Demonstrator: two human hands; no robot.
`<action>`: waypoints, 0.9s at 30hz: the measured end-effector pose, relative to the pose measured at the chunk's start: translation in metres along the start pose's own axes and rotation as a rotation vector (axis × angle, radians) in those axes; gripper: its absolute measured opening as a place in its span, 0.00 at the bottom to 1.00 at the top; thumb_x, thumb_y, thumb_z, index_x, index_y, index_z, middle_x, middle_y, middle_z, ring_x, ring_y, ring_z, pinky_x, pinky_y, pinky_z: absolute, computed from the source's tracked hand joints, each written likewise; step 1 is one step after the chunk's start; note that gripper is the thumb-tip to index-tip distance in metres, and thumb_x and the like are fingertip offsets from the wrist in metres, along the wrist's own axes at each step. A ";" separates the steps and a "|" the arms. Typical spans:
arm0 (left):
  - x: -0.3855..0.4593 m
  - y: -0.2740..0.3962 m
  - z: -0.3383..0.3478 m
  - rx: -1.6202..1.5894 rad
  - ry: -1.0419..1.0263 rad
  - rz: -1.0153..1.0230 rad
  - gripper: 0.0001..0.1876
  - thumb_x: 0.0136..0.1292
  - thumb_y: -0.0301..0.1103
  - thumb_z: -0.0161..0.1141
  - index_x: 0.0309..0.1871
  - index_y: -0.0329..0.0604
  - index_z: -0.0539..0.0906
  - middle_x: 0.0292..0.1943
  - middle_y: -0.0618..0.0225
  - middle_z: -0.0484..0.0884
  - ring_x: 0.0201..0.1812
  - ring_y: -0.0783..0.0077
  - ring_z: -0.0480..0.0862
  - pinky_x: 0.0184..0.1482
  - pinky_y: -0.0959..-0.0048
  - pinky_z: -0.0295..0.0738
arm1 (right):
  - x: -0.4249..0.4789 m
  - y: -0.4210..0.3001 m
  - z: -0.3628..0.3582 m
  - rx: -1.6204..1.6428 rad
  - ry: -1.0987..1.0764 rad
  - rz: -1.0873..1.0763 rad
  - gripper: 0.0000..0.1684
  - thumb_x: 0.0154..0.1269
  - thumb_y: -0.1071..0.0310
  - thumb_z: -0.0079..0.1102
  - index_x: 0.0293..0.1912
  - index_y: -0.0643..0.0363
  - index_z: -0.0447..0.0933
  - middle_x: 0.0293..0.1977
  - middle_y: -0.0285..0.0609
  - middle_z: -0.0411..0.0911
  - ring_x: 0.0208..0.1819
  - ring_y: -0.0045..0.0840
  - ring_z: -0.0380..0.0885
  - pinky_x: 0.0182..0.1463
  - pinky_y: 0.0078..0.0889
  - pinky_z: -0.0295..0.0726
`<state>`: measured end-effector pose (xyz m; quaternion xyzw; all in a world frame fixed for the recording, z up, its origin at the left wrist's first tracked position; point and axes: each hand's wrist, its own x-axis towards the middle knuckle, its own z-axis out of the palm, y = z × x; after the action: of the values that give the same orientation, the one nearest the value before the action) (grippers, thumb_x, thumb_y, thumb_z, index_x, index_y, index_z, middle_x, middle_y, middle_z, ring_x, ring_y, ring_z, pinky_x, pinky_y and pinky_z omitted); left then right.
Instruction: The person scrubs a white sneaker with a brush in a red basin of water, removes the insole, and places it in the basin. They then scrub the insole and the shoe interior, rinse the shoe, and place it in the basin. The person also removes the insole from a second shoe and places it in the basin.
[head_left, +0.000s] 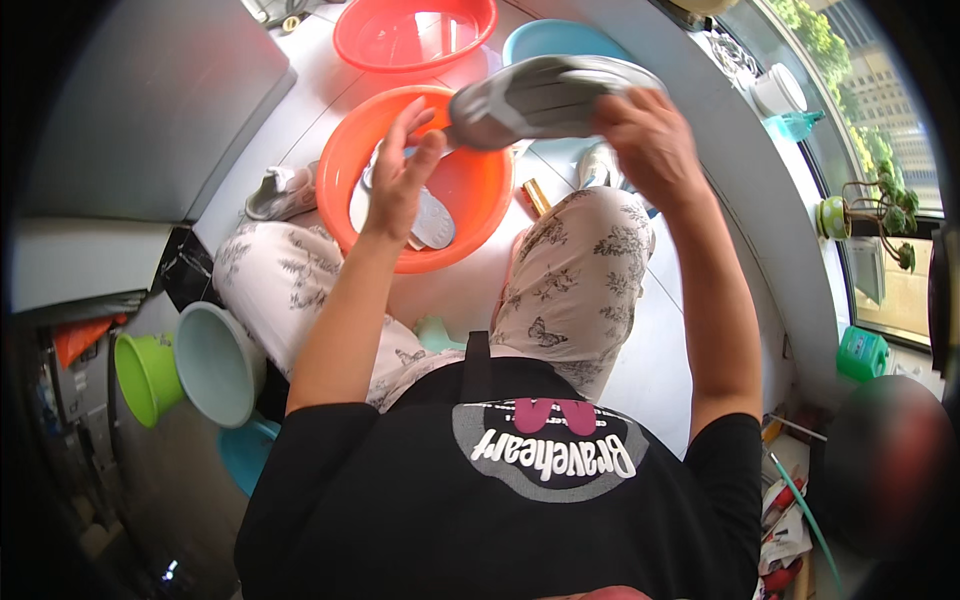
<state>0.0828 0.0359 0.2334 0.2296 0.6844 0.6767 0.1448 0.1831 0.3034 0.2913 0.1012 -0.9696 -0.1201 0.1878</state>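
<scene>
A grey sneaker (547, 105), somewhat blurred, is held up by my right hand (649, 139), which grips one end of it. My left hand (401, 176) is raised beside the sneaker's other end, fingers apart and nothing visible in its grasp. Below both lies an orange plastic basin (330, 176) on the floor, under the left hand and part of the sneaker. A grey-blue insole (435, 219) with a patterned surface lies inside the basin, over paler flat pieces that my left hand partly hides.
Beyond stand a red basin (412, 64) with liquid and a blue basin (566, 37). Light shoes (281, 193) flank the orange basin. A wooden brush (535, 196) lies by my knee. Green (150, 379) and grey buckets (219, 365) stand left; the windowsill (795, 157) borders the right.
</scene>
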 end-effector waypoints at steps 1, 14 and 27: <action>-0.001 -0.005 -0.006 -0.085 0.010 -0.068 0.39 0.66 0.63 0.49 0.68 0.38 0.66 0.60 0.62 0.73 0.51 0.76 0.73 0.51 0.76 0.66 | 0.023 -0.010 -0.003 0.036 0.029 -0.169 0.04 0.53 0.67 0.58 0.24 0.50 0.77 0.32 0.31 0.74 0.41 0.25 0.74 0.45 0.28 0.75; -0.004 -0.063 0.004 -0.148 0.258 -0.568 0.18 0.62 0.17 0.53 0.56 0.26 0.74 0.50 0.59 0.81 0.50 0.71 0.80 0.52 0.75 0.73 | 0.025 0.038 0.054 1.114 0.218 0.419 0.17 0.57 0.77 0.64 0.47 0.54 0.82 0.52 0.37 0.78 0.50 0.26 0.76 0.54 0.29 0.77; 0.008 -0.069 -0.018 -0.478 0.660 -0.720 0.14 0.65 0.26 0.49 0.53 0.35 0.76 0.45 0.61 0.80 0.42 0.69 0.82 0.40 0.73 0.80 | -0.200 -0.041 0.262 0.372 -0.883 1.140 0.17 0.56 0.51 0.64 0.38 0.54 0.81 0.43 0.41 0.79 0.63 0.45 0.58 0.56 0.52 0.68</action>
<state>0.0590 0.0258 0.1663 -0.2837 0.5557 0.7573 0.1931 0.2692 0.3641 -0.0233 -0.4451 -0.8613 0.1324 -0.2061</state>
